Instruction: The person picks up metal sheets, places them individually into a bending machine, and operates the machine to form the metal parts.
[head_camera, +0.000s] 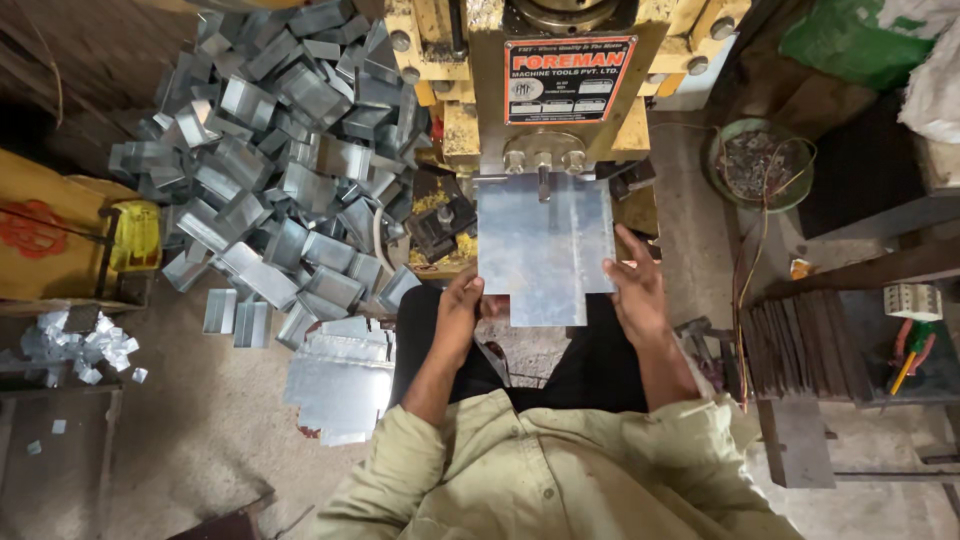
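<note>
Hands: our left hand and right hand grip the metal sheet by opposite edges, keeping it level under the yellow press.

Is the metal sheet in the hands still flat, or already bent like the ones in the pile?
Flat. The metal sheet lies spread with no fold visible, held by the left hand and right hand; the pile holds bent pieces.

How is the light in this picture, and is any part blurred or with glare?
Head view: soft, dim light; the metal sheet between left hand and right hand reflects a pale sheen, no hard glare; the corners fall dark; the pile of bent metal pieces stays sharp; edges bend slightly.
</note>
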